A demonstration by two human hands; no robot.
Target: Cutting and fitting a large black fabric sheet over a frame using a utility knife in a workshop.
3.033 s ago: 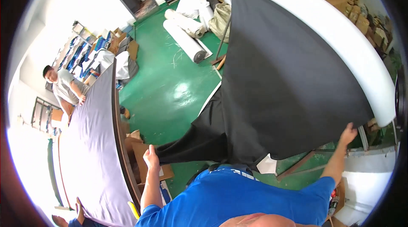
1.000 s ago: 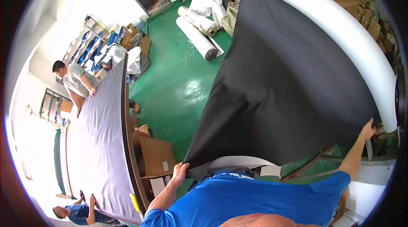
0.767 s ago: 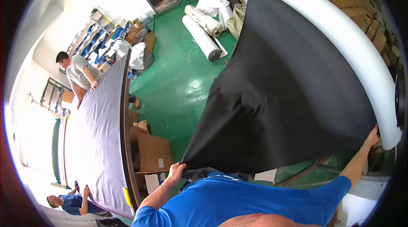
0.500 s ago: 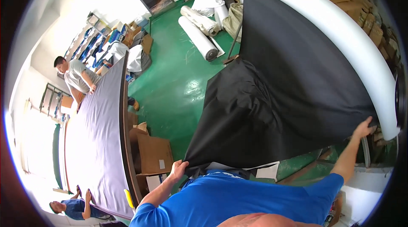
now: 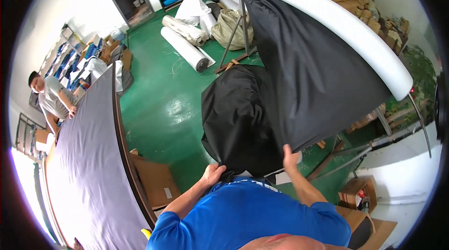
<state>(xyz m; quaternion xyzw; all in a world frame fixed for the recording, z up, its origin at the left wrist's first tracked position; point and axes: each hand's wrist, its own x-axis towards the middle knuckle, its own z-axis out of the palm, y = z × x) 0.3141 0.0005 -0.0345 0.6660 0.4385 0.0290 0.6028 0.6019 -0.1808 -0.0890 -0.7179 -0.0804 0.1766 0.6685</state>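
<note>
A wide black fabric sheet [image 5: 322,81] hangs from a big white roll [image 5: 336,11] and drops into a loose, creased heap [image 5: 234,105] in front of me. My left hand [image 5: 213,173] is closed on the fabric's edge near my waist. To its right, my right hand [image 5: 291,158] pinches the same sheet along its near edge, thumb on top. Between my hands the fabric sags, with a pale strip showing along its edge. The roll rests on a metal stand [image 5: 244,21].
On the left a long table [image 5: 89,156] carries grey fabric, with a person [image 5: 56,100] leaning on its far side. Cardboard boxes [image 5: 154,182] stand beside it. White rolls [image 5: 182,49] lie on the green floor ahead. Metal bars [image 5: 346,163] and a carton [image 5: 358,194] are at right.
My right hand has come in from the roll's near end toward my body, drawing the sheet's edge with it. My left hand keeps its grip. The view has shifted; the second person is out of sight.
</note>
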